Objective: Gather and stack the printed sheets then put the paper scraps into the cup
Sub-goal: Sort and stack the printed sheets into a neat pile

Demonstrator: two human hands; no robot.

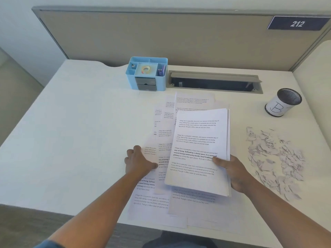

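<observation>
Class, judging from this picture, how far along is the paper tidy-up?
Partly done. The right hand grips a gathered stack of printed sheets. The left hand presses on loose printed sheets still spread over the white desk. The pile of torn paper scraps lies untouched beside the mesh cup.

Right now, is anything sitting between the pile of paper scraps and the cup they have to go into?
Nothing visible. The paper scraps lie on bare desk just in front of the cup, whose mouth is open. The loose sheets and the stack in the right hand are off to the left.
</observation>
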